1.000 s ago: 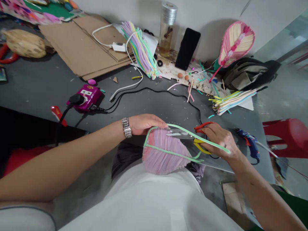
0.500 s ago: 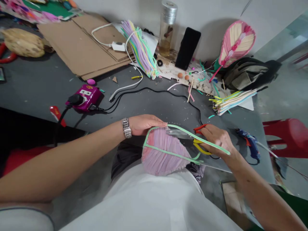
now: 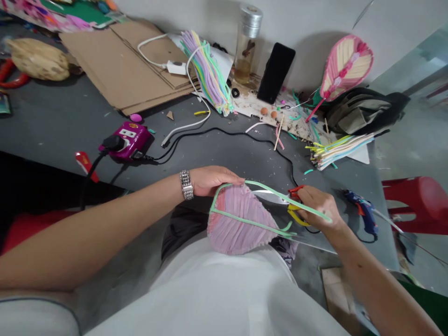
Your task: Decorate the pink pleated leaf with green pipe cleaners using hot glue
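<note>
While a pink pleated leaf shape point(image 3: 238, 221) framed in green pipe cleaner point(image 3: 252, 223) is held over the lap, its upper edge is covered by the left hand's point(image 3: 214, 181) closed-up fingers. Red-and-yellow scissors point(image 3: 269, 197) are gripped by the curled right hand point(image 3: 317, 208), blades at the leaf's edge.

A pink leaf point(image 3: 238, 224) edged in mint green; scissors point(image 3: 297, 203) red-and-yellow-handled.

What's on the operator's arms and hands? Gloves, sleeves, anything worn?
No gloves: the left hand and right hand are bare. The forearms are bare too, with no sleeves in view. A silver metal link band circles the left wrist; the right wrist shows nothing. A white top covers the torso.
</note>
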A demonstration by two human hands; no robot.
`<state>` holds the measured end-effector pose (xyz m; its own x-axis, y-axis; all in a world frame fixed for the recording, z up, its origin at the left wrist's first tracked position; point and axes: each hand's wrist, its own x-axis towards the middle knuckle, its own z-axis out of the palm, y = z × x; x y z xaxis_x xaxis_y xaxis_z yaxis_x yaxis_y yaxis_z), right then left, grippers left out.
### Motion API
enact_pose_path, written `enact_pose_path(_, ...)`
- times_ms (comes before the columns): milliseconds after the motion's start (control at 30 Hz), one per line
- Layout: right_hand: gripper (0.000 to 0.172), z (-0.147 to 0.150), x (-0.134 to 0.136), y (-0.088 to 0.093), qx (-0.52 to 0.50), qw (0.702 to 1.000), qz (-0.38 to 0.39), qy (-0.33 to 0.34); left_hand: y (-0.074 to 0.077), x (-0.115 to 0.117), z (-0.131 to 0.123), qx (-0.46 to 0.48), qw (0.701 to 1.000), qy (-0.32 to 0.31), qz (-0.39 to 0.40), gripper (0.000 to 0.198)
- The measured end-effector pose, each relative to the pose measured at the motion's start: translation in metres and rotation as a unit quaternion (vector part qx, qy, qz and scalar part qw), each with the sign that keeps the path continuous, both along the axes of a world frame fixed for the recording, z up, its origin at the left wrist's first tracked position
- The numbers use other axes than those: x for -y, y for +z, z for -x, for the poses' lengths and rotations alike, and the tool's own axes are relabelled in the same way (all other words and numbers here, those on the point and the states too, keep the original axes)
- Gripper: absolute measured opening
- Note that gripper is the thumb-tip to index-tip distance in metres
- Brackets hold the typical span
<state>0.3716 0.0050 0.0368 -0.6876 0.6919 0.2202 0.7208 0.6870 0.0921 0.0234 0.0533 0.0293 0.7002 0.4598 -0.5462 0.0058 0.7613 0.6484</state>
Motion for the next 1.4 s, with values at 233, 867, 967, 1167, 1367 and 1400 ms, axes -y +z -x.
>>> enact_pose_path(233,0.025,0.006,0.006,0.015,0.008,0.998,-0.054,-0.011,0.008,0.004,-0.003,-0.024,0.999,-0.011,-0.042,0.028)
enact_pose_path(867,0.032,0.016,0.010,0.013,0.066,0.992,-0.109,-0.018,0.004,0.003,-0.005,-0.047,0.999,-0.005,-0.022,0.025)
enact_pose_path(967,0.030,0.016,0.010,0.010,0.055,0.993,-0.098,-0.030,0.005,0.004,-0.004,-0.050,0.998,0.001,-0.024,0.024)
enact_pose_path(1167,0.029,0.015,0.014,-0.001,0.004,0.999,-0.038,-0.039,0.006,0.003,-0.002,-0.049,0.998,0.016,-0.030,0.021)
enact_pose_path(1367,0.030,0.007,0.017,-0.012,-0.025,0.995,0.084,-0.044,0.007,0.004,-0.002,-0.045,0.998,0.012,-0.033,0.018)
enact_pose_path(1400,0.030,0.007,0.017,-0.012,-0.037,0.992,0.107,-0.049,0.008,0.004,-0.002,-0.047,0.998,0.016,-0.029,0.018)
